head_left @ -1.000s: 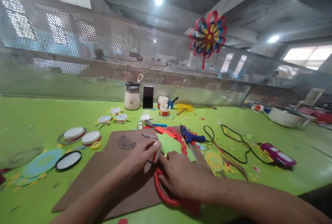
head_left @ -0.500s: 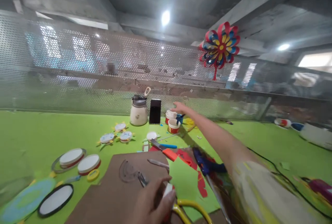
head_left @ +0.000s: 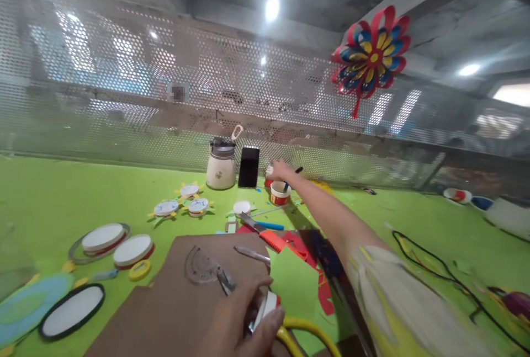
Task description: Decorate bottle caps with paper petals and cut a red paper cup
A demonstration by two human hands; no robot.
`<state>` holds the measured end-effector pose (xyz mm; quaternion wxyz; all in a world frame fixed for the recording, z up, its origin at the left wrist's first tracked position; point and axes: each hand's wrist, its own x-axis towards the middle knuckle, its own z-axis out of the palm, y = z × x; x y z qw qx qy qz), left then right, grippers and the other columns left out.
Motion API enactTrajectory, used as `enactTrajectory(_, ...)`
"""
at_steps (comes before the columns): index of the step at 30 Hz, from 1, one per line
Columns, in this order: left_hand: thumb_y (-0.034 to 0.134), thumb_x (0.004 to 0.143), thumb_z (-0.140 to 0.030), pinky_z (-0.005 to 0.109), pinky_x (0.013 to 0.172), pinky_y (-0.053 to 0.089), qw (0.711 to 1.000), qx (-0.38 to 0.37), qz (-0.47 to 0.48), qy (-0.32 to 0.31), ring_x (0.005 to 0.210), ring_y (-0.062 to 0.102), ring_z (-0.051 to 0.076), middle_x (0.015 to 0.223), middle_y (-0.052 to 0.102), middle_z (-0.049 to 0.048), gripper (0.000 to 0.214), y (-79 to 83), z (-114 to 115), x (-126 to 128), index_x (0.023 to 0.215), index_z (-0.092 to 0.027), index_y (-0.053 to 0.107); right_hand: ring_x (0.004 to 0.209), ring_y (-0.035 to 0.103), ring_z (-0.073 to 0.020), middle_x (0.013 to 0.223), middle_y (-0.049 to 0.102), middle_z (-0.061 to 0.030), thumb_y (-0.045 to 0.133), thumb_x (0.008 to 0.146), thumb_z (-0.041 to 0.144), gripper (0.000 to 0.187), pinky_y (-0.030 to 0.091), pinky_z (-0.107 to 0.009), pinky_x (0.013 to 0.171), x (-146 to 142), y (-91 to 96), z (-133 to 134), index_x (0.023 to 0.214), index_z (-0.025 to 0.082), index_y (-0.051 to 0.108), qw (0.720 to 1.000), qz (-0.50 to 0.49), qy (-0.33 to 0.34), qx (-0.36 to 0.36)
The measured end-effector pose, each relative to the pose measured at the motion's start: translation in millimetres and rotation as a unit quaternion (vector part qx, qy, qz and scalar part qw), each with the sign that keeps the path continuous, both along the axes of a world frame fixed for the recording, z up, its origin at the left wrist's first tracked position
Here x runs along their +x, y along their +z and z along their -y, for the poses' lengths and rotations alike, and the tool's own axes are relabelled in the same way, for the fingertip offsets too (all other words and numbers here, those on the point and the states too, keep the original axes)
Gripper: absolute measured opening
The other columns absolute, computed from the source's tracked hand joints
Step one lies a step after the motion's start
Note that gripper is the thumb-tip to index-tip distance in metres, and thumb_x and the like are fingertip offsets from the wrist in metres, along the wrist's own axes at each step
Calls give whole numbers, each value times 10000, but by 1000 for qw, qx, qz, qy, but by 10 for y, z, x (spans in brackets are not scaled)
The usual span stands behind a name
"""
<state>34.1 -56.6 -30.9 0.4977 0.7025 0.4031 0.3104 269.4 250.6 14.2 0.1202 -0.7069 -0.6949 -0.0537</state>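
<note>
My left hand (head_left: 244, 313) is closed around a small white-and-red round piece (head_left: 267, 307) at the bottom middle. Beside it are the yellow handles of scissors (head_left: 312, 328) and a metal compass (head_left: 224, 281). My right hand (head_left: 282, 171) stretches far forward with its fingers bent down at a white-and-red tub (head_left: 269, 181), which it partly covers. Whatever those fingers pinch is hidden. Just in front stands another white-and-red paper tub (head_left: 280, 196), with a dark-handled tool (head_left: 292, 179) behind its rim.
Brown cardboard (head_left: 178, 302) bears a protractor (head_left: 201, 265). Nearby lie a utility knife (head_left: 271, 238), green paper (head_left: 295, 278) and red scraps. A jug (head_left: 221, 169) and phone (head_left: 249, 167) stand behind. Round white discs (head_left: 133, 251) sit left; a black cable (head_left: 439, 266) runs right.
My right hand has come down onto the white-and-red tub, its fingers now bent in. My left hand keeps its grip on the piece. The view has tilted somewhat downward.
</note>
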Motion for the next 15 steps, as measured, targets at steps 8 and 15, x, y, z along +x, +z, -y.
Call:
enactTrajectory(8, 541, 816, -586, 322, 789, 515, 1000, -4, 0, 3, 858, 649, 265, 917, 716, 104, 530, -57, -34, 12, 1198, -236, 650, 1047, 619, -231, 1250, 588, -96, 590, 940, 343, 358, 539, -442, 868, 117, 303, 148, 1253, 171, 558, 995, -33, 19, 88)
enactTrajectory(15, 540, 820, -584, 311, 781, 508, 1000, 3, -1, 9, 863, 652, 261, 954, 714, 104, 537, -122, -34, 3, 1212, -231, 641, 1096, 598, -245, 1294, 565, -102, 589, 939, 343, 371, 520, -465, 906, 299, 133, 579, 1271, 182, 550, 991, -10, 53, 119)
